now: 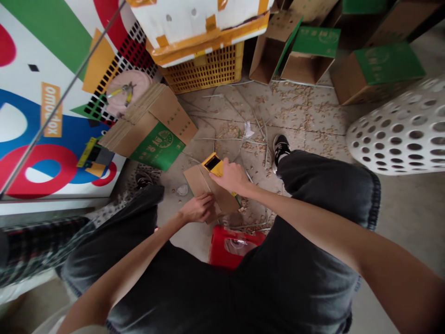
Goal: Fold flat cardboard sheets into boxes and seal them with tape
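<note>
A brown cardboard box (222, 200) with green edges lies between my feet, its flaps folded in so that a seam runs along the top. My left hand (199, 207) is closed, fingertips pinched at the near side of that seam. In my right hand (232, 177) is a yellow hand tool (212, 164) with a black recessed end, which looks like a carton stapler. My fingers are wrapped around it, and it sits over the box's far part. Whether it touches the cardboard is hidden.
Flattened cardboard boxes (153, 125) are stacked at left, near pliers (127, 93) on a pinkish round lid. Opened boxes (309, 53) stand at the back right. A yellow crate (208, 69), white perforated basket (399, 130) and red container (236, 246) surround me. Loose straps and small brown bits litter the floor.
</note>
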The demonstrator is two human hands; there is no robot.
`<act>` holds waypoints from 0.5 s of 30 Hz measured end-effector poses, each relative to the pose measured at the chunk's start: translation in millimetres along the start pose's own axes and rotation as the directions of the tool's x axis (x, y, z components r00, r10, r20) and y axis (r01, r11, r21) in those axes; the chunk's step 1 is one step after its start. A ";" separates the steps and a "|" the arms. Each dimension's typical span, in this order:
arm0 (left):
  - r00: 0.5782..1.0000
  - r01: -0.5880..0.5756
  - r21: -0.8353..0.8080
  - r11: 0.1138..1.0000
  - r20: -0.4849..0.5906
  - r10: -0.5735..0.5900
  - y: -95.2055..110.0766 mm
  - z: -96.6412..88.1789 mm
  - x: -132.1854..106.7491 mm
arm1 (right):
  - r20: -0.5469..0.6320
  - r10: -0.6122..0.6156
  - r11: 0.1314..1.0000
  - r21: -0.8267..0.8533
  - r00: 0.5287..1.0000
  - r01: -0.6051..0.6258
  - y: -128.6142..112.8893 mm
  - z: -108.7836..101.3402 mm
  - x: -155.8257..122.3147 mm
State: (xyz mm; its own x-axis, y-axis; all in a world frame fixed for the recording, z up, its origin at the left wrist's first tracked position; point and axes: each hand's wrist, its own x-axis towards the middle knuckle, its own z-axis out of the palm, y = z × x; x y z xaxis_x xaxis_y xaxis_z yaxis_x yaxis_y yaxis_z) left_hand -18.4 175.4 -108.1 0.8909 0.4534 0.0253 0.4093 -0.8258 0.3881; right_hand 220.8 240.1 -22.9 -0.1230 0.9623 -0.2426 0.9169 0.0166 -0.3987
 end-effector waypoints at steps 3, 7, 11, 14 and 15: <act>0.995 -0.102 -0.042 0.994 -0.002 0.102 12.4 12.6 -2.2 | 0.005 0.001 1.000 0.000 1.000 -0.001 -0.5 0.0 0.3; 0.979 -0.202 -0.085 0.976 -0.026 0.200 21.9 35.0 -10.9 | 0.024 -0.002 1.000 -0.003 1.000 0.002 -1.4 -1.2 0.1; 0.986 -0.157 -0.010 0.987 -0.050 0.157 11.7 39.7 -17.9 | 0.022 0.009 1.000 -0.013 1.000 -0.009 -3.3 -2.0 -0.5; 0.997 0.025 0.062 0.998 -0.073 -0.021 -1.4 29.1 -14.7 | 0.019 0.007 1.000 -0.017 1.000 -0.006 -5.3 -3.2 -1.0; 0.994 0.076 0.078 0.994 -0.086 -0.069 -4.2 25.1 -12.4 | 0.019 0.002 1.000 -0.015 1.000 -0.001 -5.9 -3.7 -1.1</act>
State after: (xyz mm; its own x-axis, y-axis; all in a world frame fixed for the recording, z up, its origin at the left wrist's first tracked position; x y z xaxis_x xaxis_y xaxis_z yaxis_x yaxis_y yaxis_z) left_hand -26.3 164.9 -133.2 0.8403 0.5366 0.0777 0.4898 -0.8127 0.3156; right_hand 217.0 240.0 -17.0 -0.1289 0.9569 -0.2603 0.9228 0.0196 -0.3848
